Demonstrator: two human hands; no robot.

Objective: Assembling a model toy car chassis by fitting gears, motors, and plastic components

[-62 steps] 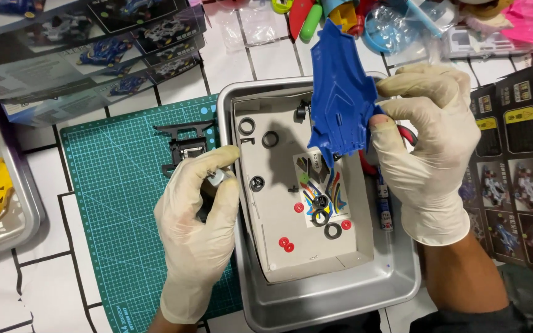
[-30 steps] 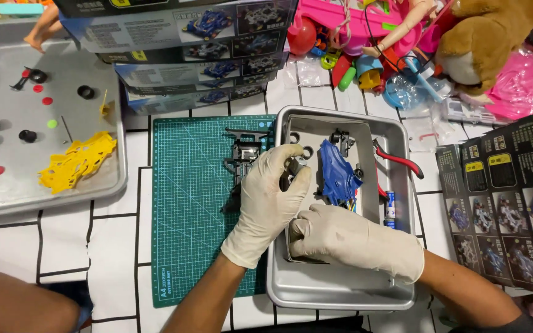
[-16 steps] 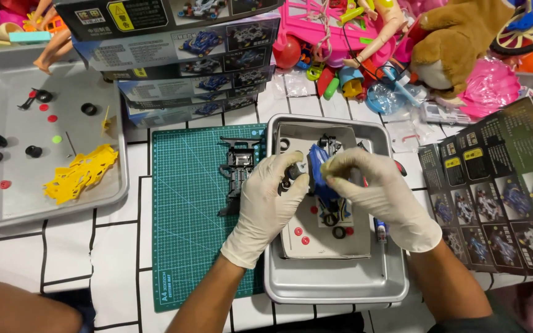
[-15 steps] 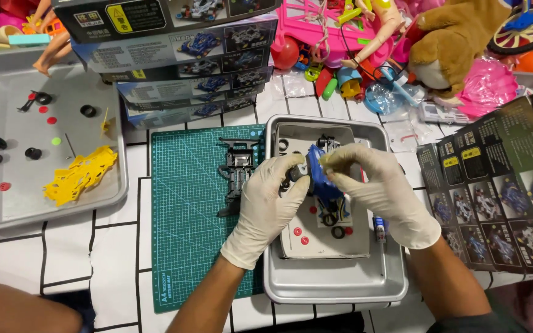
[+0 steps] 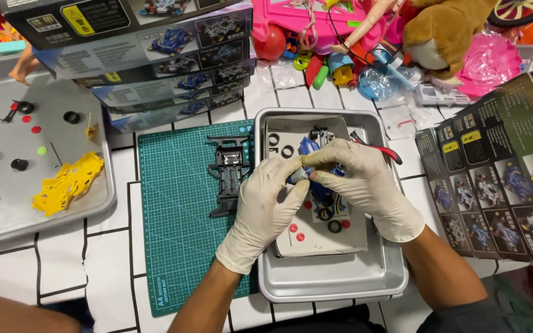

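White tiled table (image 5: 50, 265): stacked dark boxes (image 5: 155, 55) top left, dark leaflet (image 5: 501, 166) right

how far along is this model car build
Early, it seems. Done: the black chassis sits bare on the green mat. In hand: left hand and right hand pinch a small grey part over the tray. Left: blue body, rings and red bits remain loose there.

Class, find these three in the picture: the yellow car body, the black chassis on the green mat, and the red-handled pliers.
yellow car body (image 5: 67, 183), head view, middle of the shell.
black chassis (image 5: 229, 174), head view, centre of the frame.
red-handled pliers (image 5: 385, 152), head view, on the red handle.
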